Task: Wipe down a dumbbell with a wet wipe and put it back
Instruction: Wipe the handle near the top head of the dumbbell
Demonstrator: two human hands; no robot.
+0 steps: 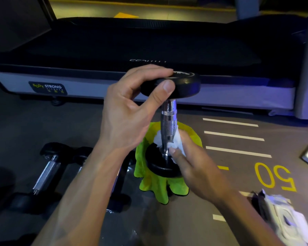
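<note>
Figure: a dumbbell [169, 121] stands on end, its lower plate resting on a yellow-green cloth [156, 185] spread on the gym floor [220, 174], just in front of the treadmill [132, 50]. All places below are given relative to the dumbbell.

The left hand [130, 110] steadies the top: thumb curled against the rim of the upper plate, fingers laid over its face, a firm pinch around the disc. The right hand [190, 160] works at the base of the chrome handle, its fingers pressing a bunched white wet wipe [176, 141] around the shaft just above the lower plate; the fingers are partly curled, closed on the wipe.

To the left of the dumbbell, 2 or more other dumbbells [48, 167] lie on the floor. To its right, well apart, lies an opened wipe packet [283, 215] near the painted "50".

Risks, as a judgement: the upright pose depends on the left hand alone, and the cloth gives a soft, uneven footing. A sideways push from the wiping hand, or a slackened top grip, may tip the weight toward the right fingers or the neighbouring dumbbells. Moisture on the knurled shaft and rim may make the later lift slippery. The wipe may also snag on the knurling and tear.
</note>
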